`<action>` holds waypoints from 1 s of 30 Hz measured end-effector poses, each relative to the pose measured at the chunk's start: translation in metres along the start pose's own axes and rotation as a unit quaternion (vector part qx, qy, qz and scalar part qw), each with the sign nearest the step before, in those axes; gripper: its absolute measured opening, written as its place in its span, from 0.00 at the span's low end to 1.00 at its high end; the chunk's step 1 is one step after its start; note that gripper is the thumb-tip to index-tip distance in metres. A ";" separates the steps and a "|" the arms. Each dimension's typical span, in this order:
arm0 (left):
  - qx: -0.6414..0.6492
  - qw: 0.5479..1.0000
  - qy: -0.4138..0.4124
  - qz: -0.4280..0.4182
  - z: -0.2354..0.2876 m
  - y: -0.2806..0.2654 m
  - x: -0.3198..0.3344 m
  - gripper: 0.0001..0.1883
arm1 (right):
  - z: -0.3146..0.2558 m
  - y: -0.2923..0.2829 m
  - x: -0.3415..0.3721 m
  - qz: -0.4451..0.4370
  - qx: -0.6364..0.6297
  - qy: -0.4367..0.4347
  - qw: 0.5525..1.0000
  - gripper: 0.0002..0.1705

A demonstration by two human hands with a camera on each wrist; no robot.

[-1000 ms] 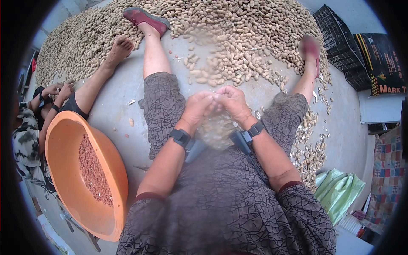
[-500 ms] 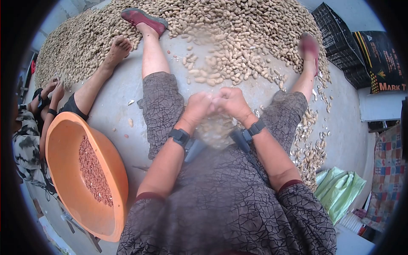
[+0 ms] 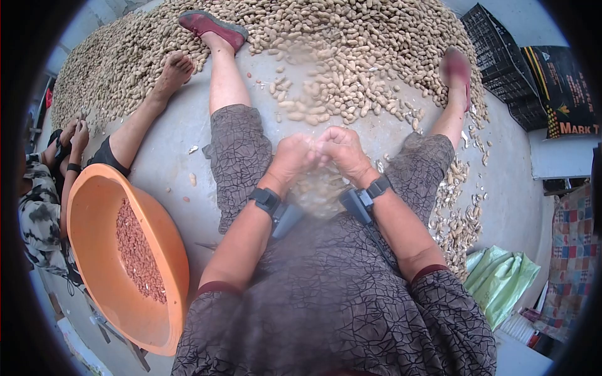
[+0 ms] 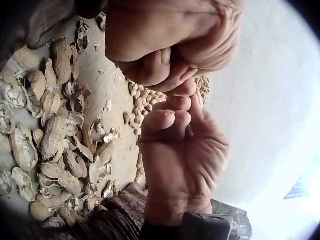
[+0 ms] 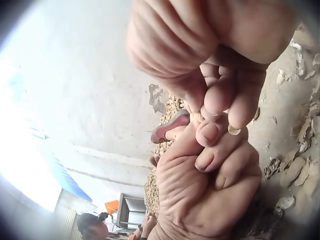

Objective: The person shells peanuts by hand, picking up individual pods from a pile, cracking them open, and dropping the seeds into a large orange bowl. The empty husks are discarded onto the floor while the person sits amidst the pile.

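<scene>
In the head view my left hand (image 3: 292, 160) and right hand (image 3: 343, 152) meet fingertip to fingertip above my lap. Their fingers are curled in, and each hand pinches a peanut (image 5: 198, 117), of which just a pale bit shows between thumbs and forefingers. The rest of it is hidden by the fingers. Below the hands lies a heap of cracked peanut shells (image 4: 52, 135) on the floor between my legs. Beyond them a large pile of unshelled peanuts (image 3: 364, 59) spreads over the floor.
An orange basin (image 3: 91, 250) with red shelled kernels (image 3: 141, 260) stands at my left. Another person's hands (image 3: 75, 135) and bare foot (image 3: 175, 72) are beyond it. To the right are a black crate (image 3: 501, 69), a green sack (image 3: 501, 282) and scattered shells (image 3: 458, 232).
My hands stay together over my lap, with only small shifts of the fingers. The other person's hands have shifted slightly at the left.
</scene>
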State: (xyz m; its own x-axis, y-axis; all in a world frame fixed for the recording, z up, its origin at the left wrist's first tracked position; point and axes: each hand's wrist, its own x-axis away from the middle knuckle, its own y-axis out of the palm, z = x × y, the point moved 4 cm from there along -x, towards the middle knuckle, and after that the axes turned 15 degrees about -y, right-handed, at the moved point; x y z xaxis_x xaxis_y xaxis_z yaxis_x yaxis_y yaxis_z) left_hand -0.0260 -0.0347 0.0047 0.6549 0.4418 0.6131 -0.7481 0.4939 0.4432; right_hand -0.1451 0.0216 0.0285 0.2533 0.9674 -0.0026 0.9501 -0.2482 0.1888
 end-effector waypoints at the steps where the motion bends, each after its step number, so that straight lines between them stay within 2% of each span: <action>1: 0.000 1.000 0.001 0.000 -0.002 -0.001 -0.001 0.06 | 0.001 0.000 0.000 0.007 -0.007 -0.005 1.000 0.04; 4: 0.064 0.997 0.006 -0.041 -0.001 0.002 0.002 0.05 | 0.001 0.003 -0.003 0.004 0.022 -0.042 0.999 0.04; 6: 0.140 0.990 0.006 0.004 0.002 0.002 0.006 0.04 | -0.001 0.007 -0.003 0.016 0.048 -0.062 0.997 0.04; 10: 0.126 0.992 0.027 0.001 0.001 -0.005 -0.003 0.04 | 0.001 0.009 -0.003 0.045 0.093 -0.118 0.988 0.03; 12: 0.085 0.993 0.050 0.063 0.000 -0.009 -0.004 0.06 | 0.003 0.008 -0.003 0.056 0.103 -0.108 0.987 0.04; 13: 0.085 0.993 0.050 0.063 -0.001 -0.010 -0.004 0.06 | 0.004 0.006 -0.002 0.068 0.114 -0.097 0.986 0.04; 15: -0.018 0.989 0.058 0.137 -0.001 -0.016 -0.002 0.10 | 0.007 0.003 -0.004 0.072 0.144 -0.126 0.979 0.04; 16: -0.018 0.989 0.058 0.137 -0.001 -0.017 -0.003 0.10 | 0.007 0.002 -0.004 0.076 0.172 -0.154 0.970 0.04; 19: -0.038 0.986 0.038 0.160 -0.002 -0.019 -0.003 0.14 | 0.011 -0.002 -0.003 0.061 0.199 -0.121 0.971 0.03; 22: -0.058 0.980 0.048 0.185 -0.006 -0.027 -0.011 0.16 | 0.014 -0.003 -0.003 0.056 0.209 -0.128 0.968 0.02; 23: -0.184 0.965 0.124 0.140 -0.007 -0.034 -0.026 0.16 | 0.014 -0.003 -0.003 0.056 0.209 -0.128 0.968 0.02; 24: -0.306 0.927 0.197 0.090 0.001 -0.024 -0.023 0.16 | 0.012 -0.001 -0.003 0.044 0.229 -0.138 0.963 0.01; 25: -0.306 0.927 0.197 0.090 0.002 -0.020 -0.019 0.16 | 0.010 0.001 -0.002 0.033 0.249 -0.148 0.957 0.01; 27: -0.181 0.974 0.078 0.109 -0.003 -0.014 -0.011 0.15 | 0.001 0.004 0.001 0.023 0.272 -0.135 0.953 0.02; 29: -0.184 0.975 0.074 0.101 0.000 -0.012 -0.006 0.15 | -0.001 0.006 0.003 0.014 0.295 -0.121 0.948 0.02; 30: -0.186 0.975 0.069 0.095 0.001 -0.011 -0.005 0.14 | 0.000 0.006 0.002 0.018 0.267 -0.127 0.955 0.03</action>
State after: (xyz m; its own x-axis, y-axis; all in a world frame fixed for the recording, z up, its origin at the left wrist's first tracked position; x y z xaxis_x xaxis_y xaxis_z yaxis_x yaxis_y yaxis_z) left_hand -0.0210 -0.0433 -0.0027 0.5359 0.6360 0.5552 -0.7832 0.6201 0.0457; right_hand -0.1390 0.0222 0.0295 0.2585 0.9314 -0.2563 0.8806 -0.3362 -0.3339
